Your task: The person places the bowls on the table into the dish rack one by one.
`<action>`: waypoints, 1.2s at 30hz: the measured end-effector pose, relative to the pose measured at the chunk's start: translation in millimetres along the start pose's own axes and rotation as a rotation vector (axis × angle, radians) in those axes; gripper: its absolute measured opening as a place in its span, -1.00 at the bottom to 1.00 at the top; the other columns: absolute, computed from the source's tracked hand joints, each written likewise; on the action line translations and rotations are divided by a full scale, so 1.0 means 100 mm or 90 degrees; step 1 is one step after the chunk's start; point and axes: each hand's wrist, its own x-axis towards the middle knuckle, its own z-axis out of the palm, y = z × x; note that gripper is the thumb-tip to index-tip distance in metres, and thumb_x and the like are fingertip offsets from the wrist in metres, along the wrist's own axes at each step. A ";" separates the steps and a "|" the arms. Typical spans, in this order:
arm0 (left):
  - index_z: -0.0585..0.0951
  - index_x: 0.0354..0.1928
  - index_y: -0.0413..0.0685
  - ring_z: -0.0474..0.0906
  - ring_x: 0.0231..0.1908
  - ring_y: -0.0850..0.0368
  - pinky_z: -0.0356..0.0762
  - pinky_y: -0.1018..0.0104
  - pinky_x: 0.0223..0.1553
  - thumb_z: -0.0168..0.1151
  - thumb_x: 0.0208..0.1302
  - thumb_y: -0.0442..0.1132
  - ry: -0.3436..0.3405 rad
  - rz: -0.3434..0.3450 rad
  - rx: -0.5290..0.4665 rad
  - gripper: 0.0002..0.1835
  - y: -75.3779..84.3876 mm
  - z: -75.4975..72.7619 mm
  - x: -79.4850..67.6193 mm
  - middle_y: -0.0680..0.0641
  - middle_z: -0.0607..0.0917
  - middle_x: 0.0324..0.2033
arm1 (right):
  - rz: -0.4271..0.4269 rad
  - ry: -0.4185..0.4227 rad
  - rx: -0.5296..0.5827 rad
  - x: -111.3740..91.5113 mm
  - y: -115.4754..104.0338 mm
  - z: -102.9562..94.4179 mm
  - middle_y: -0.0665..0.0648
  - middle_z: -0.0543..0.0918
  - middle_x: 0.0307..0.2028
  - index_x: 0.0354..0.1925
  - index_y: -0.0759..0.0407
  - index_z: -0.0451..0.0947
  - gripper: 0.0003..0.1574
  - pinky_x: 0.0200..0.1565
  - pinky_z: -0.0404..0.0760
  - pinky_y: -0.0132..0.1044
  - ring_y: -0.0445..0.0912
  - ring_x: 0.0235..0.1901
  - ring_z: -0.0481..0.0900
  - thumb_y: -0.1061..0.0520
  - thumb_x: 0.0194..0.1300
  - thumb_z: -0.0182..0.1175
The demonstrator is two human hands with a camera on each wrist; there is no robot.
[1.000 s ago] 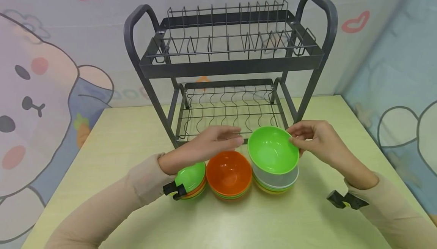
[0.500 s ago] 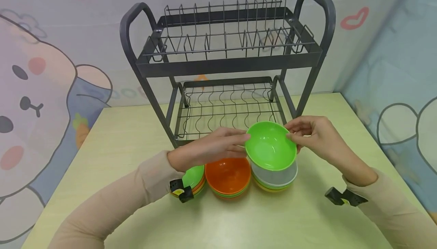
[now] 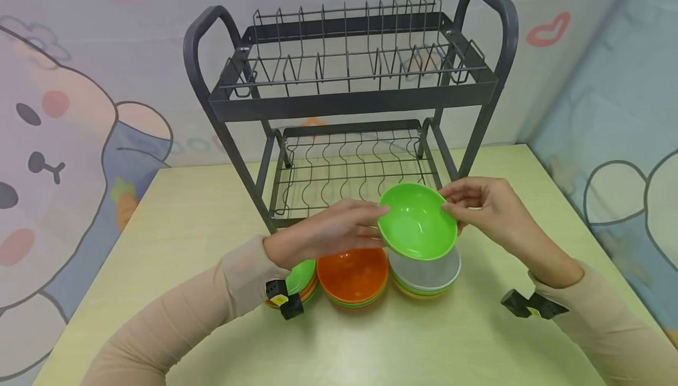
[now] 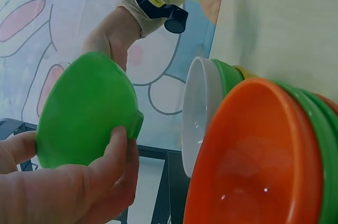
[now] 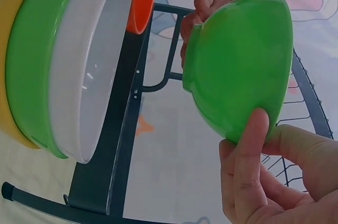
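A bright green bowl [image 3: 417, 221] is held tilted in the air between both hands, its inside toward the head camera. At its left rim my left hand [image 3: 339, 228] grips it, thumb at the rim and fingers against the outside, as the left wrist view shows. My right hand [image 3: 479, 203] pinches the right rim between thumb and fingers. Just below the green bowl is a stack topped by a white bowl [image 3: 426, 271]. Beside that stands a stack with an orange bowl [image 3: 354, 277] on top. My left forearm partly covers a third stack, topped by a small green bowl [image 3: 299, 275].
A dark two-tier dish rack [image 3: 352, 103] stands behind the bowls, with wire slots on its upper tier. Its lower wire shelf [image 3: 355, 165] lies just beyond the hands. All stand on a pale wooden table [image 3: 222, 192] against a cartoon-printed backdrop [image 3: 58, 156].
My left hand has moved right and taken hold of the green bowl's left rim. The bowl, with my right hand on it, has risen slightly and shifted a little left, away from the white bowl.
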 end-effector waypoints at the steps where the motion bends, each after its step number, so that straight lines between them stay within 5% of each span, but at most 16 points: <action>1: 0.29 0.37 -0.46 0.44 0.26 -0.22 0.48 0.11 0.22 -0.11 0.60 -0.25 0.005 0.001 -0.004 -0.52 0.00 0.00 0.00 -0.37 0.43 0.28 | 0.001 0.001 0.002 0.00 0.00 0.00 0.25 0.72 -0.32 -0.01 0.47 0.58 -0.70 -0.41 0.72 -0.19 -0.07 -0.48 0.67 0.34 0.30 0.30; 12: 0.34 0.33 -0.46 0.50 0.21 -0.24 0.52 0.11 0.18 -0.08 0.59 -0.20 0.036 0.019 0.000 -0.52 0.03 -0.04 0.00 -0.40 0.52 0.20 | -0.021 0.042 -0.035 0.00 0.02 0.00 0.23 0.68 -0.36 -0.08 0.31 0.58 -0.71 -0.41 0.66 -0.26 0.02 -0.51 0.64 0.10 0.39 0.28; 18: 0.34 0.33 -0.46 0.50 0.20 -0.25 0.53 0.14 0.16 -0.07 0.58 -0.18 0.065 0.021 0.012 -0.50 0.06 -0.09 -0.01 -0.41 0.52 0.17 | -0.056 0.170 -0.023 0.00 0.07 -0.04 0.14 0.64 -0.50 -0.26 0.32 0.56 -0.69 -0.53 0.49 -0.30 -0.02 -0.61 0.51 0.05 0.40 0.28; 27: 0.34 0.37 -0.33 0.49 0.20 -0.26 0.51 0.11 0.18 -0.09 0.59 -0.14 0.121 0.030 -0.001 -0.50 0.11 -0.20 0.01 -0.37 0.50 0.17 | -0.130 0.371 0.121 0.16 0.13 -0.06 0.06 0.50 -0.46 -0.27 0.25 0.42 -0.73 -0.49 0.39 -0.47 -0.12 -0.49 0.40 0.27 0.26 0.37; 36: 0.36 0.36 -0.30 0.49 0.19 -0.23 0.56 0.21 0.12 -0.06 0.56 -0.09 0.161 0.044 -0.005 -0.49 0.19 -0.34 0.04 -0.32 0.50 0.11 | -0.204 0.350 0.174 0.39 0.18 0.00 0.10 0.48 -0.16 -0.01 0.14 0.42 -0.65 -0.13 0.41 -0.41 -0.10 -0.19 0.44 0.30 0.29 0.29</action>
